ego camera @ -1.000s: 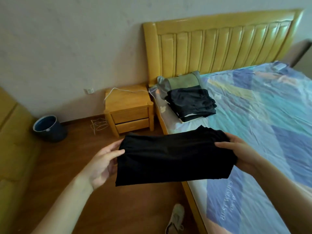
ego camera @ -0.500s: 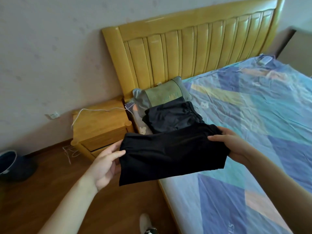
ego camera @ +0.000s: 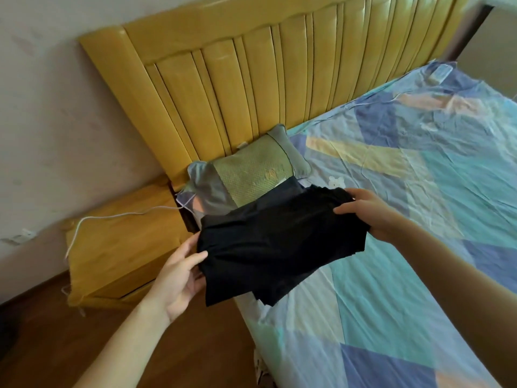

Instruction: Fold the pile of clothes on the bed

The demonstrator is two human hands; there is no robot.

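A folded black garment (ego camera: 279, 247) hangs between my two hands above the bed's left corner. My left hand (ego camera: 179, 278) grips its left end, thumb on top and fingers underneath. My right hand (ego camera: 369, 211) grips its right end the same way. A sliver of the dark folded stack (ego camera: 288, 187) shows just past the garment's far edge, in front of the green pillow (ego camera: 251, 172); the garment hides the rest of that stack.
The bed (ego camera: 419, 191) has a blue, teal and yellow patchwork sheet and a yellow headboard (ego camera: 251, 74). A wooden nightstand (ego camera: 123, 247) with a white cable (ego camera: 117, 217) stands left of the bed. Wooden floor (ego camera: 56, 340) lies below.
Both hands have carried the folded black garment toward the head of the bed, and it now covers most of the dark stack by the pillow. The camera has come closer.
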